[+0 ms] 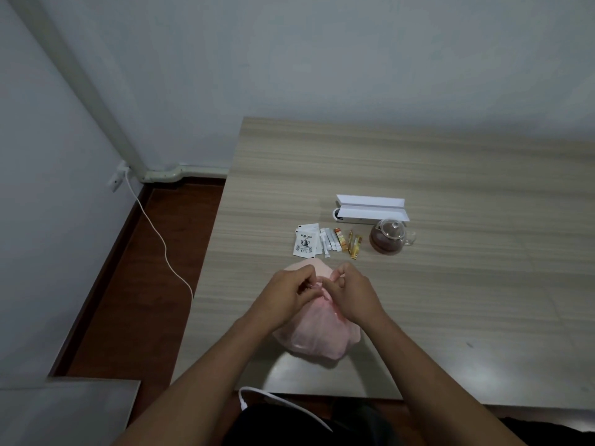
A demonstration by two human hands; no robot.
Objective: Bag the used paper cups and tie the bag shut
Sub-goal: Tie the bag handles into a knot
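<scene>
Pinches the gathered top of the pink plastic bag [318,336] with the left hand [289,292] and the right hand [352,296], both sets of fingers curled tight on the thin film, knuckles almost meeting. Rests the bag on the table [450,175], close to the left edge and nearer the near edge than the far one, just short of the tea sachets [306,241]; glass teapot [388,239] and open white box [370,209] farther in toward the middle. Shows no paper cups outside the bag; probably all inside, though impossible to confirm through the cloudy film. Runs the risk of a loose knot: slick film slipping between fingertips while drawing the ends through, leaving the mouth gaping. Risks a tear as well, from pulling hard against a cup rim pressed into the side. Could trap too much air and leave ends too short to tie. Could drag the bulging body toward the left edge with a hard sideways tug. Lays the long axis roughly from the near edge toward the far edge, bulk nearest the person, mouth ends pointing away toward the sachets.
</scene>
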